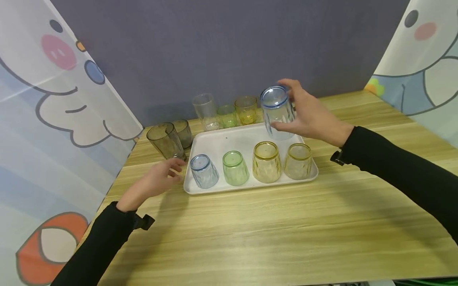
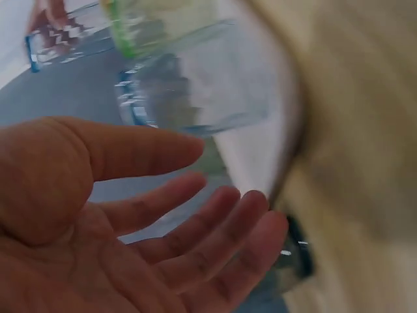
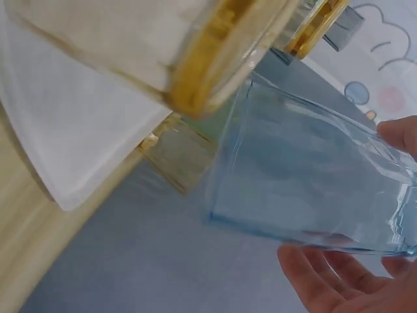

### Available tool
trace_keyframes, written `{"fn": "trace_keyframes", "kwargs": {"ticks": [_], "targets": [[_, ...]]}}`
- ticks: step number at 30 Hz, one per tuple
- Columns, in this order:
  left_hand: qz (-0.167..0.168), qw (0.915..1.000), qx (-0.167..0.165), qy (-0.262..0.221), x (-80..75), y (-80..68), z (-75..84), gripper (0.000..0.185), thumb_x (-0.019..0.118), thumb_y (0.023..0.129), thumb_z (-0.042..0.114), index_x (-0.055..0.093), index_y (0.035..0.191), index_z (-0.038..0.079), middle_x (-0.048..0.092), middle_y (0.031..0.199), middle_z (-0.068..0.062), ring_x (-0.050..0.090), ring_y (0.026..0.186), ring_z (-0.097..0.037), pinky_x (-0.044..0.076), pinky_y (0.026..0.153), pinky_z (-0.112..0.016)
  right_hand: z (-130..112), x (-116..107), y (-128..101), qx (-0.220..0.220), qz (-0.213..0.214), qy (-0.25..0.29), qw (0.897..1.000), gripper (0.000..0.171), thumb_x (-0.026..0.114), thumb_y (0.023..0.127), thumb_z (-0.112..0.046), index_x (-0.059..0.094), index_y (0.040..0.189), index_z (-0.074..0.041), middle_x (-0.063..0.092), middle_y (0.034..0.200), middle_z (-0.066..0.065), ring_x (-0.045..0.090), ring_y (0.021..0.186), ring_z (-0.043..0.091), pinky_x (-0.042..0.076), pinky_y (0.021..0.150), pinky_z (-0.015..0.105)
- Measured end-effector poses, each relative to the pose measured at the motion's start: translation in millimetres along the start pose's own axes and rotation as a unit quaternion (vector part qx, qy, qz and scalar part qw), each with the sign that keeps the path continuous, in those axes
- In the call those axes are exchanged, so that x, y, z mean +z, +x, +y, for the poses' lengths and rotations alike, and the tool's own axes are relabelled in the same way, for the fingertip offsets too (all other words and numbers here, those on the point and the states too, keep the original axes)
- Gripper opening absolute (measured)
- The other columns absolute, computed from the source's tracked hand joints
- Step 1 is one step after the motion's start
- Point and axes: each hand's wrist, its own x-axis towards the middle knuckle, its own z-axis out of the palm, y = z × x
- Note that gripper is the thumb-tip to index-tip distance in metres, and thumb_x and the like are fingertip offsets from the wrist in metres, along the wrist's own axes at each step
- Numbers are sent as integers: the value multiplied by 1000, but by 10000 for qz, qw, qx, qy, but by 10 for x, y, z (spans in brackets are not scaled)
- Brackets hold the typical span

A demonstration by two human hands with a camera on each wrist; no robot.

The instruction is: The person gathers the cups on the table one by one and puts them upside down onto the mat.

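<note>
My right hand [image 1: 312,115] grips a blue-tinted drinking glass [image 1: 274,97], thumb on one side and fingers on the other. The glass is base up, over the back right of the white tray [image 1: 229,141]. Along the tray's front stand upside-down glasses: a small blue glass [image 1: 204,171], a green glass [image 1: 235,169], a yellow glass [image 1: 266,163] and a pale yellow glass [image 1: 298,162]. My left hand [image 1: 157,180] holds nothing, its fingers loosely bent by the tray's left edge. It is nearest the tall grey glass [image 1: 165,140] and the small blue glass.
Beside the tall grey glass stands a shorter grey glass [image 1: 183,134]. Behind the tray are a tall clear glass [image 1: 206,111], a small green glass [image 1: 227,116] and an amber glass [image 1: 246,111]. A grey panel [image 1: 229,51] rises behind the wooden table [image 1: 250,230]; printed curtains hang at both sides.
</note>
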Motion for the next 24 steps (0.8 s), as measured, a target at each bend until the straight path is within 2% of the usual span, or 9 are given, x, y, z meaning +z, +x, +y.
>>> {"fn": "trace_keyframes", "kwargs": {"ticks": [3, 6, 9, 14, 16, 24], "targets": [[-207, 9997, -141, -71, 102, -8, -113, 40, 58, 100, 9, 53, 137, -5, 59, 131, -31, 64, 115, -44, 59, 86, -44, 65, 0, -22, 98, -45, 390, 9992, 105, 83, 83, -23, 12, 161, -26, 52, 139, 22, 57, 118, 40, 49, 95, 55], [-157, 9996, -172, -141, 197, 2, -176, 42, 62, 98, 9, 52, 136, -7, 63, 123, -30, 67, 109, -41, 58, 83, -43, 102, 2, -44, 240, -198, 591, 9978, 103, 81, 86, -24, 11, 162, -29, 50, 144, 23, 57, 122, 42, 50, 98, 59], [0, 9997, -227, -62, 266, 22, -198, 50, 66, 96, 12, 48, 139, -8, 67, 116, -27, 68, 104, -36, 58, 83, -42, 128, 12, -57, 366, -318, 620, 9969, 99, 80, 86, -26, 15, 161, -24, 51, 143, 22, 57, 124, 43, 50, 98, 60], [43, 9994, -319, 137, 294, 45, -177, 61, 67, 96, 14, 41, 144, -13, 69, 113, -27, 68, 98, -31, 57, 81, -41, 174, 26, -81, 609, -400, 376, 9966, 94, 81, 86, -30, 20, 157, -15, 58, 135, 21, 65, 104, 39, 50, 86, 49], [-6, 9993, -316, 179, 293, 46, -161, 62, 67, 96, 14, 41, 144, -15, 69, 113, -27, 68, 97, -31, 57, 80, -40, 188, 39, -83, 694, -471, 304, 9960, 93, 80, 86, -32, 21, 156, -13, 59, 133, 22, 66, 99, 39, 50, 85, 49], [-37, 9993, -197, 301, 300, 34, -150, 61, 69, 95, 14, 45, 142, -16, 71, 108, -25, 68, 92, -28, 56, 77, -39, 258, 125, -73, 850, -839, 250, 9925, 92, 81, 85, -34, 25, 153, -8, 60, 133, 26, 63, 118, 44, 49, 100, 57]]}}
